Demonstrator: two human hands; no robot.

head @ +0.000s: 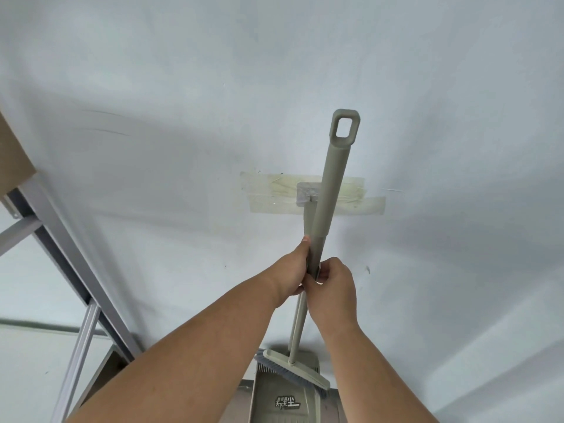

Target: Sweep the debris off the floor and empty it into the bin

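A grey-green broom (331,184) stands upright against the pale wall, its loop end at the top. Its bristle head (293,369) hangs low, in front of the matching dustpan (285,401). The dustpan's handle (307,221) runs up behind the broom to a small hook (306,193) taped to the wall. My right hand (334,290) is closed around the broom handle just below its thick grip. My left hand (291,271) is closed beside it, thumb up along the dustpan handle; its fingers are hidden behind. No debris or bin shows.
Strips of yellowed tape (274,193) hold the hook to the wall. A grey metal table frame (61,239) with a brown top (12,160) slants along the left side. A brown box (103,374) sits low by the frame's leg.
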